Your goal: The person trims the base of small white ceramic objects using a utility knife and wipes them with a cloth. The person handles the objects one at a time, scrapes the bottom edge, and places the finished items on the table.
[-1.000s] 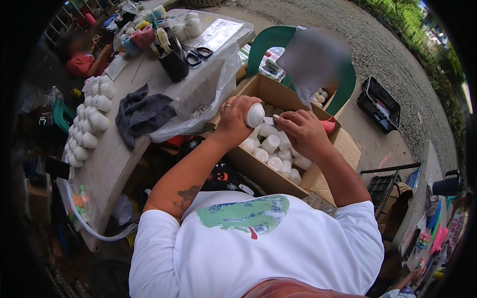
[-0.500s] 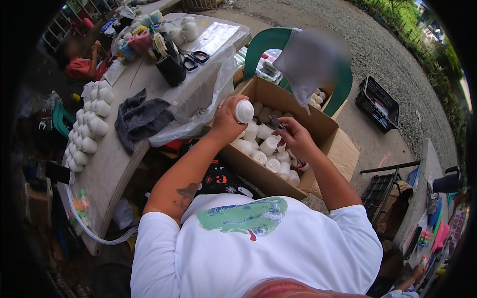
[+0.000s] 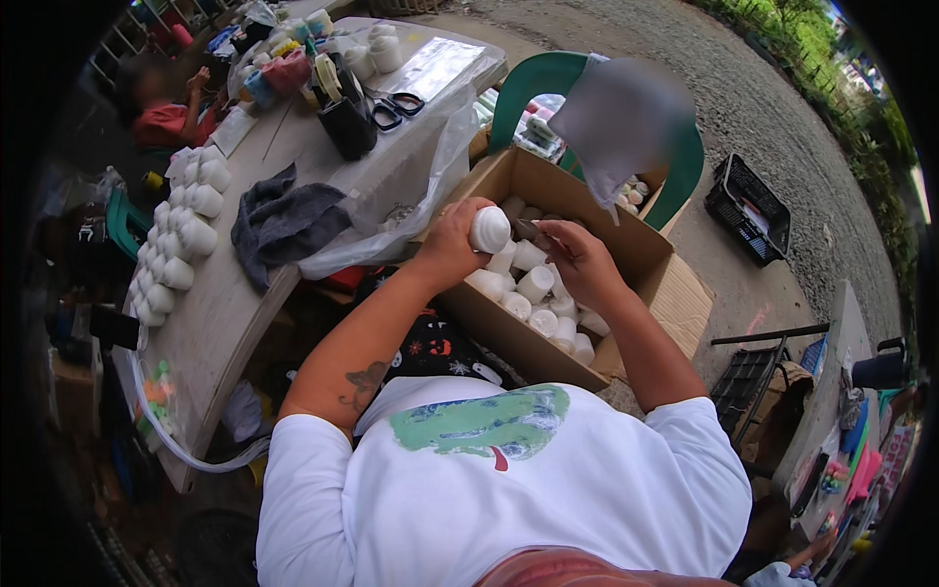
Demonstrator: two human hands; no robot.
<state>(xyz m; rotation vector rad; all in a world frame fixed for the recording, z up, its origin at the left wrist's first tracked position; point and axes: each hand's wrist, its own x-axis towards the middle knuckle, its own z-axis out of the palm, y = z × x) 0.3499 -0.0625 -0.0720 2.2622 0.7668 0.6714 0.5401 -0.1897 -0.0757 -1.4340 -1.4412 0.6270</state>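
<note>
Relative to half a second ago, your right hand [image 3: 579, 260] has shifted leftward, bringing the flat blade [image 3: 526, 230] back just beside the white container [image 3: 490, 230]; the blade, pale a second ago, now appears dark. The co-worker's hand [image 3: 201, 78] is raised higher than a second ago.

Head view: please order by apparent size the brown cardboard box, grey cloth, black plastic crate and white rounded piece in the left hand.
1. Brown cardboard box
2. Grey cloth and black plastic crate: too alike to rank
3. White rounded piece
</note>
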